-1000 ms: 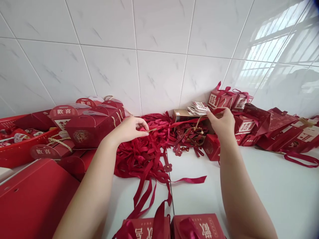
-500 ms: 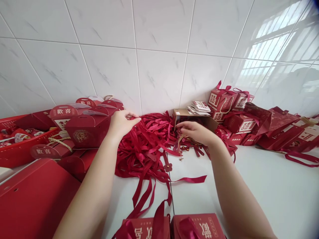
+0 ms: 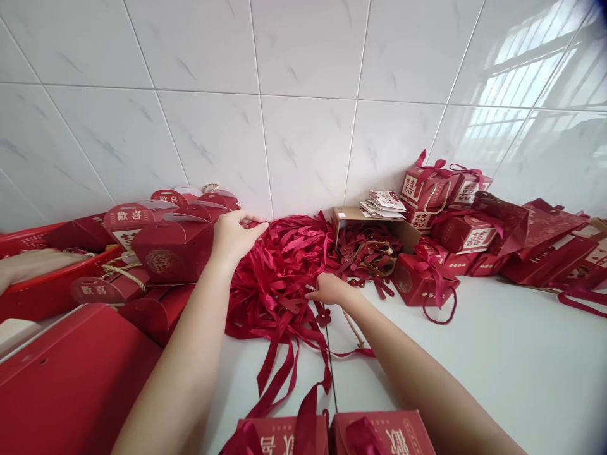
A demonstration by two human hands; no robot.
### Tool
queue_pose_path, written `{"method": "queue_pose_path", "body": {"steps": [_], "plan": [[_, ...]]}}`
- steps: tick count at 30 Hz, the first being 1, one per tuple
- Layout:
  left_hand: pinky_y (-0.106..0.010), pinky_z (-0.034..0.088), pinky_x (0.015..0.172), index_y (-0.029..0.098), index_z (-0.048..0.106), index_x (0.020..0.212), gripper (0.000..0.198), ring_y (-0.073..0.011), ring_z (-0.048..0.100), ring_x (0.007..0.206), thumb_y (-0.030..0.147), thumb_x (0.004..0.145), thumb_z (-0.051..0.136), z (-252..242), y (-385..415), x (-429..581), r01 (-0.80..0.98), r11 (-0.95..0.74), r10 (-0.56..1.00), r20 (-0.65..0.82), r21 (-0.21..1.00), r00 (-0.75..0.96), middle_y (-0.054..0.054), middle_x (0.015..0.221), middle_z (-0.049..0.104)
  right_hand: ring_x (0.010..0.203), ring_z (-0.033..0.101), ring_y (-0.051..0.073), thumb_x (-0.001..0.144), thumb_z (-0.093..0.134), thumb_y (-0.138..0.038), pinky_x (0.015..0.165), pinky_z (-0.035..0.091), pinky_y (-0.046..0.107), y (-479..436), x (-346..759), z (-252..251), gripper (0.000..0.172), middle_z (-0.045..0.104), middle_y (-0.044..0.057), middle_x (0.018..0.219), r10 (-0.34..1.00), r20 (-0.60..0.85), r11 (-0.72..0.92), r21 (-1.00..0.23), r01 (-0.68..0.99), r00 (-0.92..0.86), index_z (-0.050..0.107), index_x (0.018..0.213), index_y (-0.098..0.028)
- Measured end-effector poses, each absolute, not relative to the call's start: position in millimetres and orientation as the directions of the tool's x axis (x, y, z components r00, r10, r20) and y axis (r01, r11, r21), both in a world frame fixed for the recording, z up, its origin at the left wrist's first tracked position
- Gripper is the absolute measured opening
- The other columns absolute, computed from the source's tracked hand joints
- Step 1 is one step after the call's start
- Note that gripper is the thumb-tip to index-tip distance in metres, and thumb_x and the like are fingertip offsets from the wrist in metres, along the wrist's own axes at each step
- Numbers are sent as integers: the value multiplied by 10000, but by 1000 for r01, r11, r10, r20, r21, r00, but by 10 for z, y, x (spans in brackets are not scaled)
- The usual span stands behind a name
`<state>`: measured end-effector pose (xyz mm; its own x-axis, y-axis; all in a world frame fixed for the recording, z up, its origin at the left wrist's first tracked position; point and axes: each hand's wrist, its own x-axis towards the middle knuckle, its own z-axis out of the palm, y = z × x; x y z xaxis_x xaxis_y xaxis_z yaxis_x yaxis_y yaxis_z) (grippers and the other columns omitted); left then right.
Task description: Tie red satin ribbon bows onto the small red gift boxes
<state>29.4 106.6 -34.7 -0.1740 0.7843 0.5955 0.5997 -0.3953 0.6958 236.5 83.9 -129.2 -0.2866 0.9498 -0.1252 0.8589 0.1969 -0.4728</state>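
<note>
A heap of red satin ribbons (image 3: 279, 278) lies on the white counter against the tiled wall. My left hand (image 3: 233, 235) reaches over the heap's far left edge, beside a red handled gift box (image 3: 171, 251); its fingertips are pinched on a ribbon end. My right hand (image 3: 331, 290) rests closed at the heap's right edge, near a small red flower-shaped tag (image 3: 324, 314). A thin tan cord (image 3: 353, 328) hangs down from this hand.
An open cardboard box (image 3: 353, 217) spills red tags; white cards (image 3: 383, 204) are stacked on it. Red gift boxes (image 3: 429, 189) pile up at right, a small one (image 3: 417, 281) nearer. A red basket (image 3: 52, 287), a big red box (image 3: 71, 379) and two boxes (image 3: 379, 433) flank me.
My right hand came back from the cardboard box, dipped into the tags, then moved down-left to the ribbon heap with a tan cord. The left hand shifted slightly left and up.
</note>
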Motion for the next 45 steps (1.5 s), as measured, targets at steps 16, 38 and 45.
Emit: {"method": "queue_pose_path", "body": {"steps": [16, 38, 45], "plan": [[-314, 483, 745, 188, 704, 728, 119, -213, 631, 778, 269, 640, 698, -392, 1004, 508, 679, -321, 851, 516, 660, -100, -56, 806, 723, 622, 431, 96, 760, 495, -219, 578, 335, 205, 726, 2216, -1186, 77, 501, -33, 671, 856, 249, 491, -668, 559, -453, 535, 711, -174], [-341, 472, 758, 211, 672, 618, 67, -232, 617, 770, 211, 575, 723, -408, 1034, 449, 615, -311, 868, 481, 724, -127, -40, 717, 695, 406, 199, 39, 769, 642, -517, 390, 140, 194, 468, 2986, -475, 370, 457, -72, 540, 743, 205, 185, -978, -100, -637, 541, 881, -180], [-362, 459, 844, 185, 678, 673, 192, -229, 629, 844, 292, 542, 768, -424, 1048, 427, 365, -345, 911, 403, 865, -93, -45, 760, 699, 391, 246, 39, 725, 720, -405, 389, 171, 186, 448, 3094, -347, 478, 480, -85, 543, 930, 312, 294, -949, -117, -193, 480, 1100, -232]]}}
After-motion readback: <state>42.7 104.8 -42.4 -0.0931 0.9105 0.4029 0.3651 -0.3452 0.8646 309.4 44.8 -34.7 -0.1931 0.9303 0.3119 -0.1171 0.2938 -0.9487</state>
